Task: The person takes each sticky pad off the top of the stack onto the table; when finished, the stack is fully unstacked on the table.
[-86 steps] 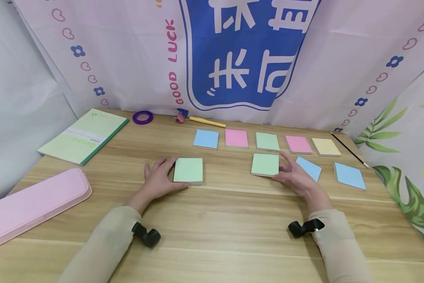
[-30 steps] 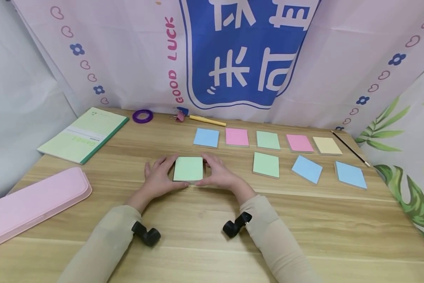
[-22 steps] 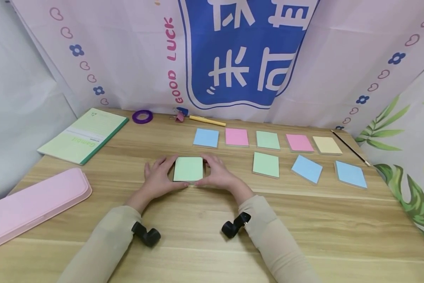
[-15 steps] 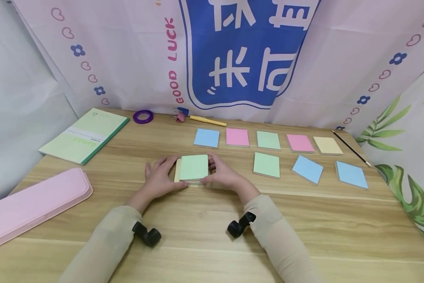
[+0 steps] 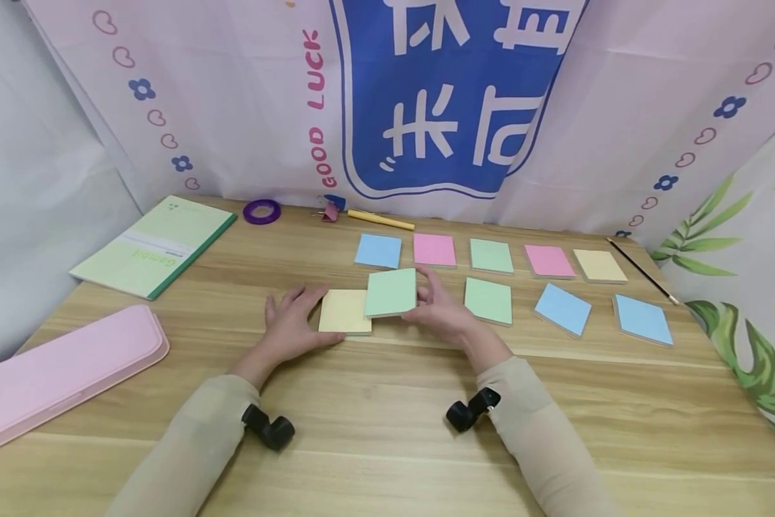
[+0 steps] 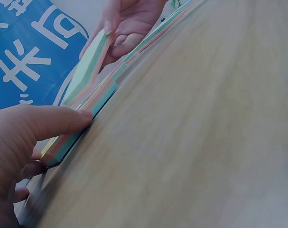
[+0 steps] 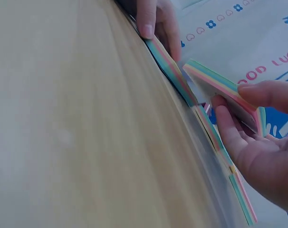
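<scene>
My left hand (image 5: 290, 323) grips a sticky note pad with a yellow top (image 5: 342, 314) between thumb and fingers. In the left wrist view that pad's layered side (image 6: 70, 140) lies flat at the table. My right hand (image 5: 444, 313) holds a green-topped sticky note pad (image 5: 390, 293) by its right side, overlapping the yellow pad's right edge in the head view. Raised and tilted, the green pad (image 7: 225, 88) shows its striped edges and pale underside in the right wrist view, thumb on top and fingers beneath.
Behind lies a row of sticky note pads, from a blue pad (image 5: 378, 251) to a yellow one (image 5: 599, 266). Another green pad (image 5: 488, 301) and two blue pads sit right. A pink case (image 5: 70, 373) and notebook (image 5: 157, 244) lie left; tape (image 5: 261, 212) and pencil (image 5: 642, 271) lie farther back.
My right hand has come left from the other green pad, taken the green pad from the stack, and lifted it rightward, uncovering the yellow top. My left hand has stayed in place.
</scene>
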{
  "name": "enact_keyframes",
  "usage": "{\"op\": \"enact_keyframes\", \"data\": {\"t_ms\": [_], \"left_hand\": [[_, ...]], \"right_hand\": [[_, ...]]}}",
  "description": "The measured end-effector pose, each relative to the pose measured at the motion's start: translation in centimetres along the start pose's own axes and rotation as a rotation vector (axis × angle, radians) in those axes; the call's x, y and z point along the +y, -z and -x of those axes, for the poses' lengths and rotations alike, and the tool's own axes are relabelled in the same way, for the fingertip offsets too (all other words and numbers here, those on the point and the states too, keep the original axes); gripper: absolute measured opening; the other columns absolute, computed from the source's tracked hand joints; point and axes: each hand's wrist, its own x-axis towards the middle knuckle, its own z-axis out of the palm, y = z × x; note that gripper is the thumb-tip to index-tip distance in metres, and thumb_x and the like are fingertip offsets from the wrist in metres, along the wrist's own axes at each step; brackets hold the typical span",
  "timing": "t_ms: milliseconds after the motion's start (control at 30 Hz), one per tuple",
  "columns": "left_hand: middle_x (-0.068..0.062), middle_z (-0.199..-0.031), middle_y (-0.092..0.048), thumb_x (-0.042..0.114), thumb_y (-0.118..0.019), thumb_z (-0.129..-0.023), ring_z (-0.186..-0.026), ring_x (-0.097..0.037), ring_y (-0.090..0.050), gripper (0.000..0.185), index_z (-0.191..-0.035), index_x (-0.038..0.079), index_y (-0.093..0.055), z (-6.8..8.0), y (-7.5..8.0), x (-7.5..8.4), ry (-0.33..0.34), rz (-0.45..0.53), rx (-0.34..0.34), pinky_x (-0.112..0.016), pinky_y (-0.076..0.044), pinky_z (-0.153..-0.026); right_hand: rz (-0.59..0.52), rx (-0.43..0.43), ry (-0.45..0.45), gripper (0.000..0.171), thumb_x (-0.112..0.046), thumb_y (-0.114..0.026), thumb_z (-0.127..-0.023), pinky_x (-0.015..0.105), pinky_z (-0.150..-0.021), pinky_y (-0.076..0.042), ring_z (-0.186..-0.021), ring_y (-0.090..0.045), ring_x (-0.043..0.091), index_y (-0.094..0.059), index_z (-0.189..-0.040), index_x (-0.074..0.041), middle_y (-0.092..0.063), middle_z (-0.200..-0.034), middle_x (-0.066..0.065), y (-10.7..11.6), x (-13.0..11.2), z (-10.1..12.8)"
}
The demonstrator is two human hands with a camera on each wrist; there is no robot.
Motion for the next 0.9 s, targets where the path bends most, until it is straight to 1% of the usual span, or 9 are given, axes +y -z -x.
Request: {"op": "enact_keyframes", "data": {"t_ms": [100, 233, 333, 400, 467, 567, 700, 767, 900], "left_hand": [[-0.013, -0.129, -0.040, 0.051, -0.069, -0.062, -0.122, -0.035, -0.020, 0.085, -0.130, 0.009, -0.039, 0.0, 0.0, 0.0, -0.004, 0.001, -0.002, -0.061, 0.006, -0.090], [-0.014, -0.128, -0.040, 0.050, -0.070, -0.062, -0.122, -0.035, -0.020, 0.085, -0.130, 0.009, -0.039, 0.0, 0.0, 0.1, -0.008, 0.003, -0.001, -0.060, 0.006, -0.090], [-0.014, -0.129, -0.040, 0.050, -0.070, -0.062, -0.122, -0.035, -0.020, 0.085, -0.130, 0.008, -0.039, 0.0, 0.0, 0.0, -0.008, 0.002, -0.001, -0.061, 0.006, -0.090], [-0.014, -0.128, -0.040, 0.050, -0.070, -0.062, -0.122, -0.035, -0.020, 0.085, -0.130, 0.008, -0.039, 0.0, 0.0, 0.0, -0.008, 0.002, -0.001, -0.061, 0.006, -0.090], [-0.013, -0.128, -0.040, 0.051, -0.069, -0.062, -0.122, -0.035, -0.020, 0.085, -0.129, 0.008, -0.039, -0.1, -0.1, 0.1, -0.009, 0.003, -0.004, -0.061, 0.006, -0.090], [-0.014, -0.128, -0.040, 0.050, -0.070, -0.062, -0.121, -0.035, -0.020, 0.085, -0.129, 0.008, -0.040, -0.2, -0.2, 0.2, -0.010, 0.006, -0.002, -0.061, 0.006, -0.090], [-0.014, -0.127, -0.041, 0.050, -0.070, -0.062, -0.121, -0.035, -0.021, 0.084, -0.128, 0.008, -0.041, -0.2, -0.3, 0.1, -0.015, 0.003, 0.003, -0.061, 0.005, -0.090], [-0.014, -0.127, -0.041, 0.051, -0.070, -0.061, -0.121, -0.035, -0.021, 0.084, -0.128, 0.008, -0.041, -0.2, -0.3, 0.0, -0.017, 0.000, 0.005, -0.061, 0.005, -0.090], [-0.014, -0.128, -0.040, 0.053, -0.069, -0.061, -0.121, -0.035, -0.021, 0.086, -0.128, 0.007, -0.040, 0.0, -0.3, -0.2, -0.012, -0.006, -0.008, -0.061, 0.004, -0.090]], "right_hand": [[-0.017, -0.001, -0.011, 0.090, 0.017, -0.054, -0.072, 0.034, -0.081, -0.042, -0.101, -0.048, 0.028, -0.004, -0.137, -0.020, -0.042, -0.122, 0.018, 1.0, -0.1, 0.6], [-0.033, -0.026, 0.001, 0.091, 0.017, -0.054, -0.072, 0.031, -0.074, -0.044, -0.091, -0.051, 0.024, -0.003, -0.138, -0.018, -0.042, -0.119, 0.022, 2.0, 0.1, 1.2], [-0.026, -0.042, -0.007, 0.090, 0.016, -0.055, -0.072, 0.030, -0.073, -0.043, -0.084, -0.049, 0.023, -0.003, -0.138, -0.017, -0.040, -0.118, 0.025, 2.4, 0.3, 1.4], [0.000, -0.041, -0.028, 0.090, 0.014, -0.056, -0.072, 0.032, -0.077, -0.041, -0.089, -0.047, 0.025, -0.005, -0.138, -0.017, -0.034, -0.122, 0.026, 2.5, 0.2, 1.4], [0.033, -0.031, -0.044, 0.089, 0.012, -0.058, -0.072, 0.035, -0.084, -0.039, -0.099, -0.044, 0.030, -0.006, -0.139, -0.016, -0.027, -0.126, 0.028, 2.6, 0.1, 1.5], [0.080, -0.001, -0.062, 0.088, 0.006, -0.061, -0.072, 0.038, -0.091, -0.033, -0.112, -0.034, 0.034, -0.007, -0.139, -0.017, -0.021, -0.130, 0.027, 2.9, -0.2, 1.7], [0.166, 0.005, -0.055, 0.085, -0.003, -0.064, -0.075, 0.039, -0.092, -0.031, -0.113, -0.035, 0.033, -0.009, -0.139, -0.014, -0.028, -0.129, 0.024, 3.4, -0.6, 2.2], [0.220, -0.019, -0.034, 0.083, -0.006, -0.064, -0.076, 0.040, -0.093, -0.031, -0.113, -0.037, 0.033, -0.009, -0.139, -0.010, -0.031, -0.128, 0.024, 3.7, -0.9, 2.5], [0.286, -0.057, 0.018, 0.080, -0.008, -0.063, -0.078, 0.042, -0.092, -0.031, -0.113, -0.037, 0.035, -0.010, -0.138, -0.005, -0.029, -0.130, 0.024, 4.4, -2.0, 3.5]]}}
